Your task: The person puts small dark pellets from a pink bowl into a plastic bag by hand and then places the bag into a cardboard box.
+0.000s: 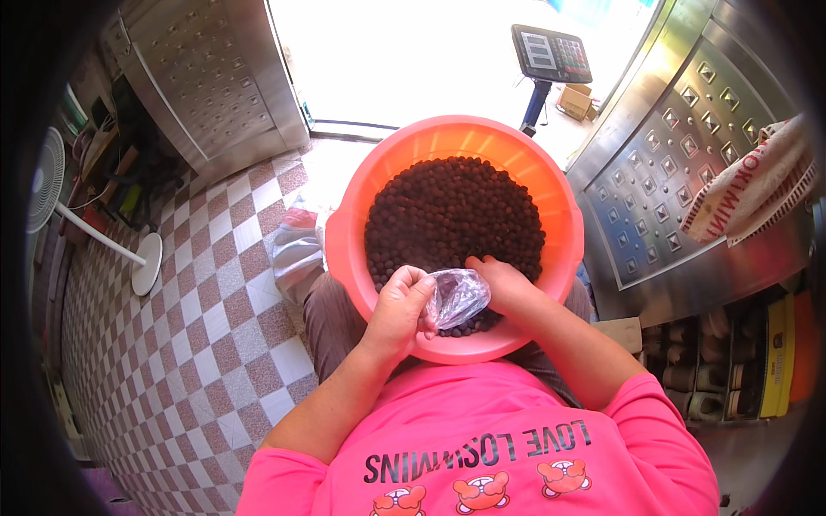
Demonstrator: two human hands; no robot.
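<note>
A clear plastic bag is pinched by its rim between the thumb and fingers of my left hand. Its mouth gapes over the near side of a large orange-pink plastic basin. Small dark round seed- or bead-like balls fill the bottom of the basin. Beside the bag, my right hand reaches down into the balls with its fingertips partly hidden. Whether it grips any of them cannot be seen. The basin rests at my lap, between my knees.
An electronic scale's display head stands by the bright doorway, near a cardboard box. Metal doors flank the opening. To the left is a white pedestal fan; a shoe rack and a hanging cloth are on the right.
</note>
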